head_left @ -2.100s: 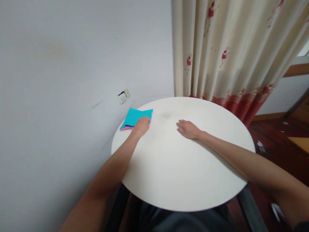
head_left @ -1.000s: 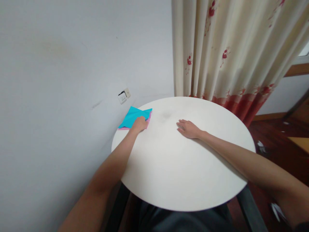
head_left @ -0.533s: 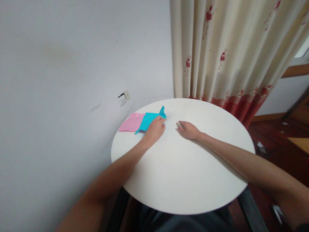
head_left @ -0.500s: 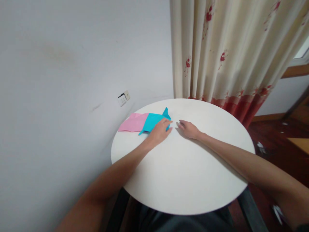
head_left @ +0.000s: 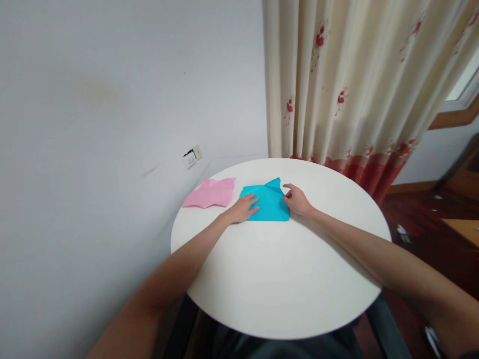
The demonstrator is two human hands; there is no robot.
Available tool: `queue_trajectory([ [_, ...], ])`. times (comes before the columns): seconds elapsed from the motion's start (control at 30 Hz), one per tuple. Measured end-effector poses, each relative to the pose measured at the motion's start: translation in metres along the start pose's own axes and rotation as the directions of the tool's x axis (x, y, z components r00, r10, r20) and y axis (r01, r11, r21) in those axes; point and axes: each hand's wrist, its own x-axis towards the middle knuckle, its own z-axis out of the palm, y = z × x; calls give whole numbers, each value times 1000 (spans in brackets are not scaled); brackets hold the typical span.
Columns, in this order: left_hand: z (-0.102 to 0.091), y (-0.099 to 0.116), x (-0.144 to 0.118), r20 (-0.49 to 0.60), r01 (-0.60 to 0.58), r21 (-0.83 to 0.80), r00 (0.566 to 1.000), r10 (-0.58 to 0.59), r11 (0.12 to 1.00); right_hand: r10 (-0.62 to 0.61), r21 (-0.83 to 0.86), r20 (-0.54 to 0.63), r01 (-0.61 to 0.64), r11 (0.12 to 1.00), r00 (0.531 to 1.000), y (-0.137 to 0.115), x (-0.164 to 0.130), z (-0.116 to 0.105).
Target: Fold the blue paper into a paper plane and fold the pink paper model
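A creased sheet of blue paper [head_left: 268, 205] lies on the round white table [head_left: 284, 279], its far right corner standing up. My left hand [head_left: 243, 208] rests on the sheet's left part with the fingers spread. At the right edge of the same sheet, my right hand [head_left: 297, 200] has its thumb and a curled finger together on the paper, while another finger points out above. A crumpled pink sheet of paper [head_left: 211, 193] lies to the left, apart from the blue one; neither hand touches it.
A white wall with a socket [head_left: 189, 159] stands close on the table's left. Behind the table hangs a cream curtain [head_left: 337, 75] with red flowers. Part of a wooden piece of furniture [head_left: 464, 230] shows at the right, above a dark red floor.
The blue sheet has moved right, away from the pink one, and now lies more spread out. My left hand has shifted to its left part; my right hand has come onto its right edge.
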Motion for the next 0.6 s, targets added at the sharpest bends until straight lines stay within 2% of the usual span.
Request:
queue_trajectory([
  [0.1,8,10,-3,26,-28,-51,999,29,998,76,221,-26,-68,973,997,-4,4,-8],
  [0.2,15,24,-1,-41,-79,-174,997,72,982,139,520,42,-140,842,989,-11,4,-15],
  [0.27,19,30,3,-127,-70,-325,991,30,943,104,646,121,-158,747,987,-16,2,-16],
  [0.3,20,32,6,-162,-43,-421,986,-29,906,65,676,149,-150,721,987,-18,0,-13],
  [0.37,20,32,10,-183,54,-630,959,-215,775,-37,683,159,-82,726,987,-22,-5,-5],
  [0.47,17,28,13,-106,144,-870,880,-464,472,-205,616,143,75,784,968,-30,-15,11],
  [0.53,14,26,12,-61,127,-941,850,-524,315,-290,564,151,158,810,945,-35,-22,18],
  [0.6,12,27,9,-29,109,-966,857,-514,236,-333,503,138,223,835,933,-39,-28,20],
])
